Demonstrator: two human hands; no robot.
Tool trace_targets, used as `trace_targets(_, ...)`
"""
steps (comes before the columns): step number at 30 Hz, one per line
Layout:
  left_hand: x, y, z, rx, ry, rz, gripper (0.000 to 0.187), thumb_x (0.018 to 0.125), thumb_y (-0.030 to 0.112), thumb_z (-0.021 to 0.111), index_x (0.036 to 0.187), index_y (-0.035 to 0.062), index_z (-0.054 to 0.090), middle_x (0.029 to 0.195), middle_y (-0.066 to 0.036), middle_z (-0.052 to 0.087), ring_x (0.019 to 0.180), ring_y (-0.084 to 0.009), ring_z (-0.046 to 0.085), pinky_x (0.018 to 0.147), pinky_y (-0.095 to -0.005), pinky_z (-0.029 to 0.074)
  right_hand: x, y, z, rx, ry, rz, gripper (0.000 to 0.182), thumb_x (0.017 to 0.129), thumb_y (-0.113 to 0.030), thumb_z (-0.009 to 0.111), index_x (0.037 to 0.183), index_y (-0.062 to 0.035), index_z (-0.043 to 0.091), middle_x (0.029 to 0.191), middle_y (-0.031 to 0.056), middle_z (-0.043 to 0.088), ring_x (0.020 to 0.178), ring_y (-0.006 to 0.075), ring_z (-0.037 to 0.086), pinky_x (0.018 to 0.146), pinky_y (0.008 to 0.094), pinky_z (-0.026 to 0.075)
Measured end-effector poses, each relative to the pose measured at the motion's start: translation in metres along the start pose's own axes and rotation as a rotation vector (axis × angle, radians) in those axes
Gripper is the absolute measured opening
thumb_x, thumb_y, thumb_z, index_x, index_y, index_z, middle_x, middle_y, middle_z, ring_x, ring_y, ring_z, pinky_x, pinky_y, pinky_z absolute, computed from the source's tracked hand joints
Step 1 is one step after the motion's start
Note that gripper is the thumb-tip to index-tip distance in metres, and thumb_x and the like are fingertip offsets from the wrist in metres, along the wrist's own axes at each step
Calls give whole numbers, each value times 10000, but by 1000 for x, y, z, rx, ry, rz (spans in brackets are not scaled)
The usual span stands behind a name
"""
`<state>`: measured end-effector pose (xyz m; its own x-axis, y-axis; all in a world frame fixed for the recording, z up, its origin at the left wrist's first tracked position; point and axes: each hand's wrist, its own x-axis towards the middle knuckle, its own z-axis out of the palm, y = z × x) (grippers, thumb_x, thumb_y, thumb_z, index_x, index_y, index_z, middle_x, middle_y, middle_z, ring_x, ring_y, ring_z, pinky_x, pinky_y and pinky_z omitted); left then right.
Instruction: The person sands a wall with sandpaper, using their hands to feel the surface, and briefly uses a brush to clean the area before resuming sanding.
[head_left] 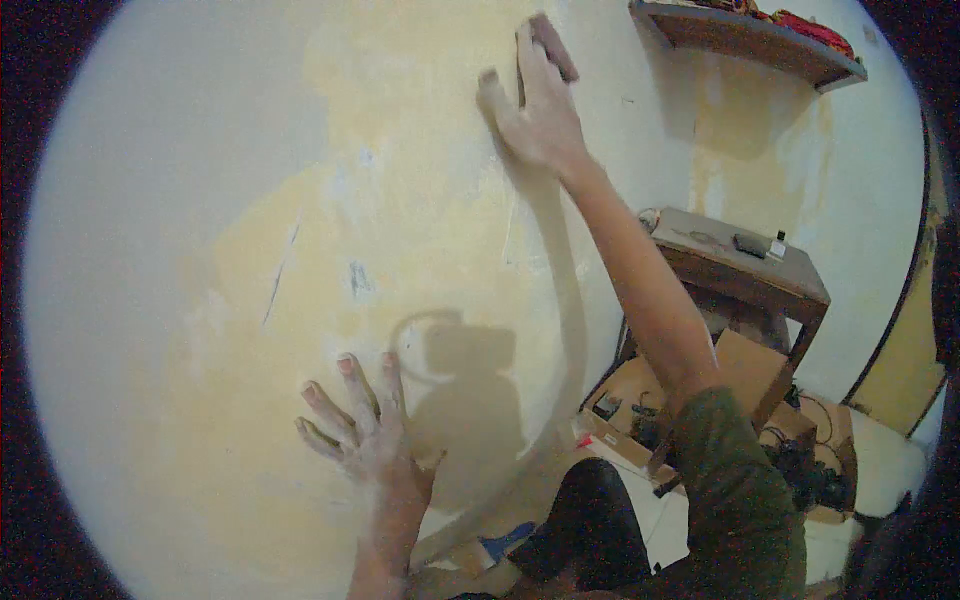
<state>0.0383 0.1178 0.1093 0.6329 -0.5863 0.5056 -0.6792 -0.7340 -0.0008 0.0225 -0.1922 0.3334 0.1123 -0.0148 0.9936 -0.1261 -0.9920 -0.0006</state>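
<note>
Wall (300, 200) fills the view ahead. Right hand (535, 110) high on the wall, pressing a sanding block (550, 45) flat against it, fingers (535, 65) laid over the block. Left hand (365, 430) low on the wall, palm flat, below and left of the right hand. Wall shelf (750, 40) at upper right, items on top. Below it a counter (740, 260) carrying small objects. Cardboard boxes (750, 370) on the floor in front of the counter, right of the right arm.

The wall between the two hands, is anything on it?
Head view: only bare patchy wall with scuff marks lies between left hand and right hand.
</note>
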Motion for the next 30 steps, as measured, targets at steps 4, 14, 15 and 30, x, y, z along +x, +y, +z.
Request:
trace_targets(4,-3,0,4,-4,23,5,1417,587,541,948,1677,188,113,1720,-254,-26,1514,-624,-63,1158,-795,55,-94,-17,-10,22,-120,-94,890,985,-514,561,1599,44,238,1619,276,322,1516,450,285,1232,536,244)
trace_targets(14,-10,1,7,45,82,7,1375,594,548,932,1675,205,154,1720,-248,14,1514,-628,-24,1160,-794,70,43,5,-26,21,-138,90,926,1016,-541,526,1620,57,159,1648,296,277,1535,418,281,1255,491,222)
trace_targets(15,-9,1,7,49,78,5,1370,600,548,928,1675,202,153,1720,-247,11,1514,-627,-21,1160,-794,72,20,19,-11,2,-91,5,930,1014,-543,531,1615,63,164,1645,304,275,1535,418,281,1254,491,228)
trace_targets(30,-5,6,-10,101,-76,-53,1317,679,540,893,1679,194,108,1723,-231,-19,1515,-622,4,1170,-782,88,12,26,-13,-118,-105,-74,963,972,-588,573,1601,44,210,1505,315,481,1374,467,499,1171,490,375)
